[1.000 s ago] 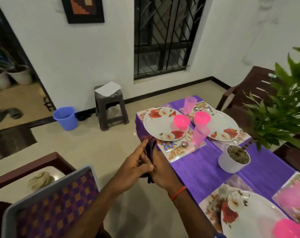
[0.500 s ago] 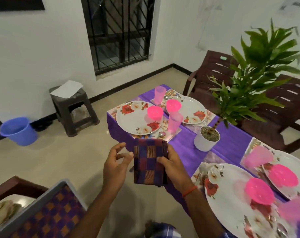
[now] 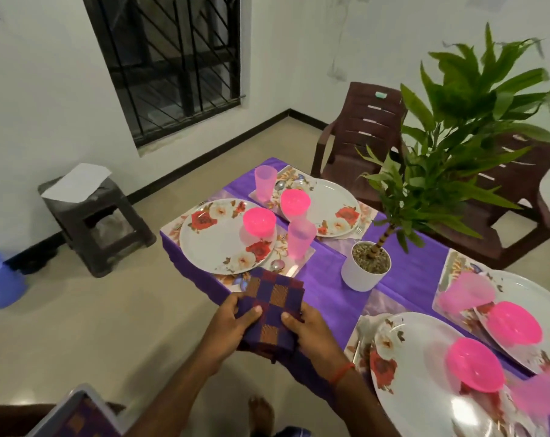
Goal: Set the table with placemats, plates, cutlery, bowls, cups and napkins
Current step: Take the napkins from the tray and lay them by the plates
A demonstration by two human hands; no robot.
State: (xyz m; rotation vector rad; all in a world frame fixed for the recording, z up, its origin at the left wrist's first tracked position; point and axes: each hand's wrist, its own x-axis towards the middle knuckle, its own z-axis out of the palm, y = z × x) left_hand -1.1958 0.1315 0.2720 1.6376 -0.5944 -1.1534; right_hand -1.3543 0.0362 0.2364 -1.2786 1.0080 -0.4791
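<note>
While you held the folded checked napkin (image 3: 272,310) between both hands, your left hand (image 3: 232,326) gripped its left edge, thumb on top, and your right hand (image 3: 311,329) gripped its right edge the same way. Its far corner reached over the edge of the purple-clothed table (image 3: 330,298); whether it touched the cloth could not be told. Just beyond your grip lay a floral plate (image 3: 217,244) carrying a pink bowl (image 3: 259,220), with a pink cup (image 3: 300,239) beside it. A white plant pot (image 3: 365,269) stood farther right of your hands, and another plate (image 3: 418,373) lay near your right wrist.
</note>
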